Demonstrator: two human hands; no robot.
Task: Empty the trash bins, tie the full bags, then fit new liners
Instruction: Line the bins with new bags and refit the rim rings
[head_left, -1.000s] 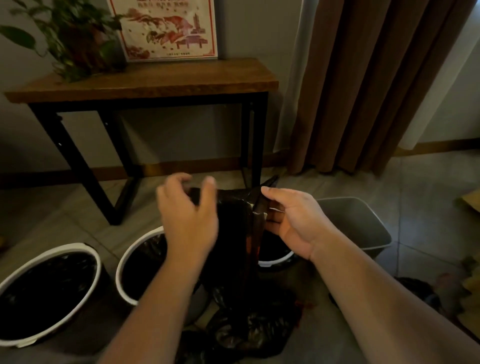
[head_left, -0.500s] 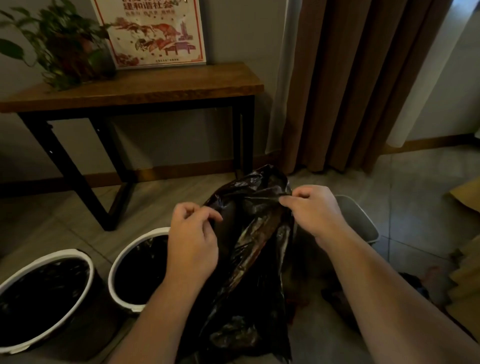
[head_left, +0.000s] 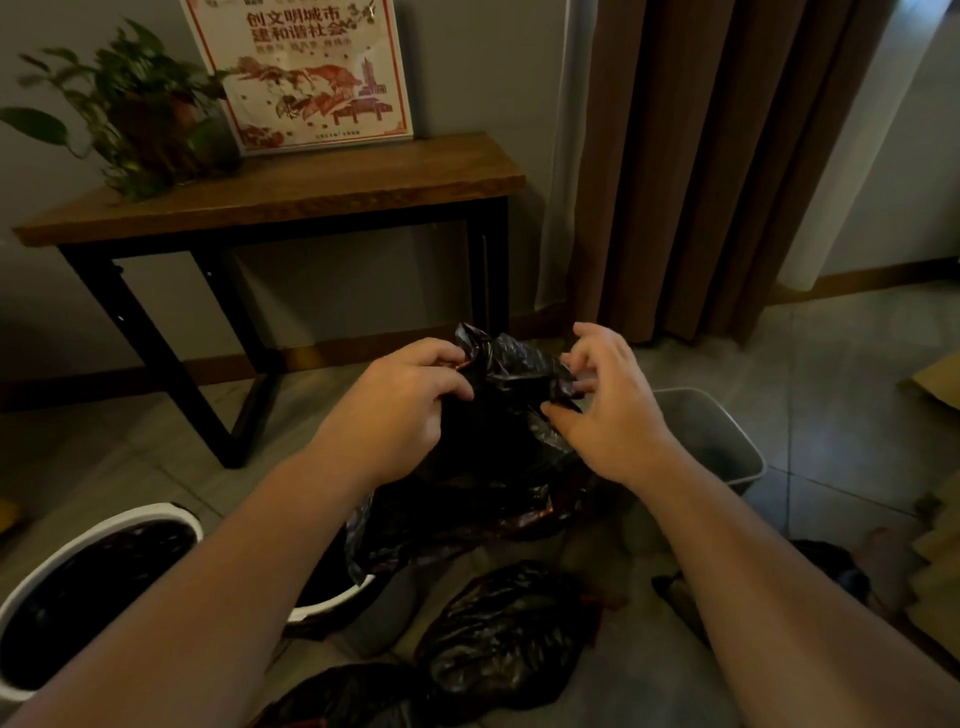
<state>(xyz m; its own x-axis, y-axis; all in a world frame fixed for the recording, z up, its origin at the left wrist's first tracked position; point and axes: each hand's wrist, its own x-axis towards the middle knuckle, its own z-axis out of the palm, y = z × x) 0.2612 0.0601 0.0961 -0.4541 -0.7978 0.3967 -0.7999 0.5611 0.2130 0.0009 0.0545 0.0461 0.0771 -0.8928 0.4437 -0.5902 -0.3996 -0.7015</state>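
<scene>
A black plastic liner bag hangs in front of me, gathered at its top edge. My left hand pinches the left side of that edge. My right hand has its fingers curled on the right side of the bag's top. A white round bin with a dark liner stands at the lower left. A second white round bin is mostly hidden behind my left forearm and the bag. A grey rectangular bin without a liner stands on the floor right of my right hand.
Two filled black bags lie on the tiled floor near my feet. A wooden console table with black legs, a plant and a poster stands against the wall. Brown curtains hang at the right. Cardboard lies at the far right.
The bag's top has been bunched and my hands have come closer together at its edge. My view has tilted down, showing the filled bags on the floor.
</scene>
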